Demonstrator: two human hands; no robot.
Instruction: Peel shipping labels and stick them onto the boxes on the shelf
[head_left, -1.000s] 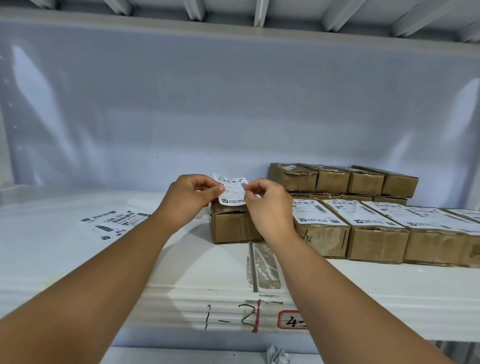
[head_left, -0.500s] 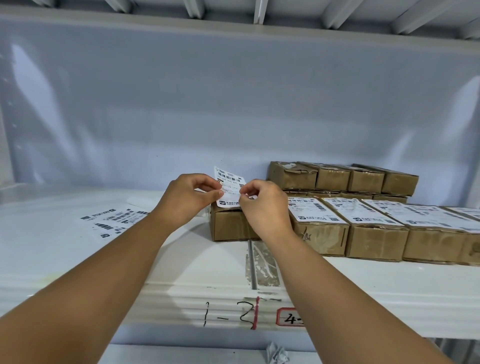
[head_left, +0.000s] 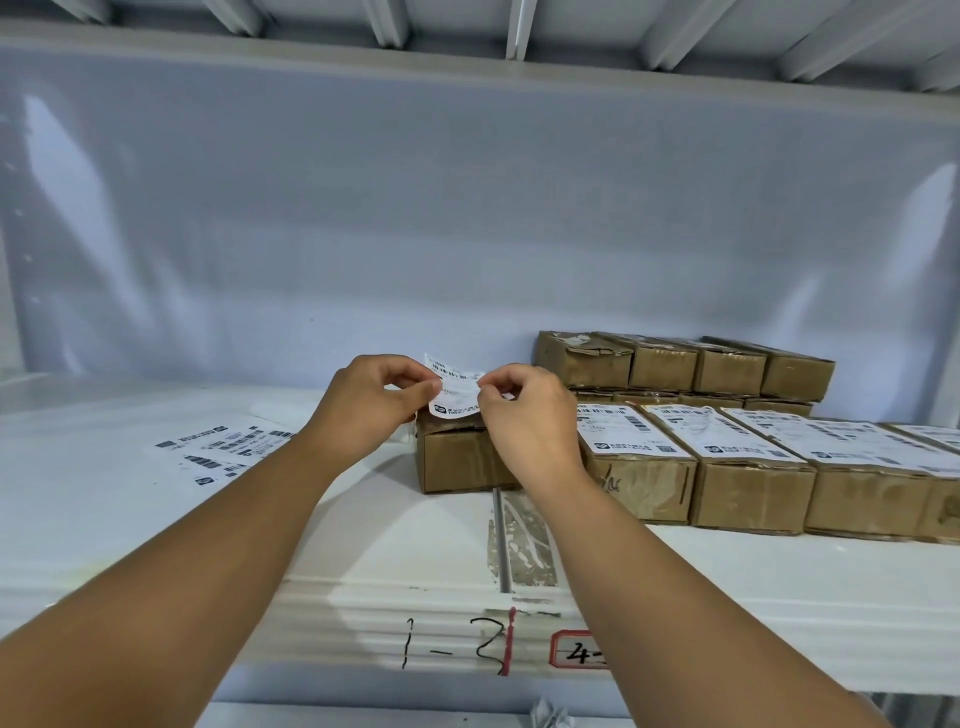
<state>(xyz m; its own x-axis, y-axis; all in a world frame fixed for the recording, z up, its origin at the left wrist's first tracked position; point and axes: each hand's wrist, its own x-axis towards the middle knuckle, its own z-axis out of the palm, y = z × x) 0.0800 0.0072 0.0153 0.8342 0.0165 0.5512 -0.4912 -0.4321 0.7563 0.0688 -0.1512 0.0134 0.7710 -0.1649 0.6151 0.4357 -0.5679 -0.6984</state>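
A white shipping label (head_left: 456, 391) with barcodes is held in the air between both hands, just above a plain brown cardboard box (head_left: 457, 457) on the white shelf (head_left: 363, 551). My left hand (head_left: 376, 402) pinches the label's left edge. My right hand (head_left: 524, 415) pinches its right edge with curled fingers. The label is tilted and slightly bent. To the right runs a row of boxes (head_left: 748, 467) that carry white labels on top.
More loose labels (head_left: 218, 449) lie flat on the shelf at the left. A second row of unlabelled brown boxes (head_left: 680, 364) is stacked at the back right. A grey wall closes the shelf behind. Handwritten marks are on the shelf's front edge (head_left: 457, 644).
Both hands have lifted the label a little and tilted it more upright. The pinching fingers have come closer together, and the label now bends between them.
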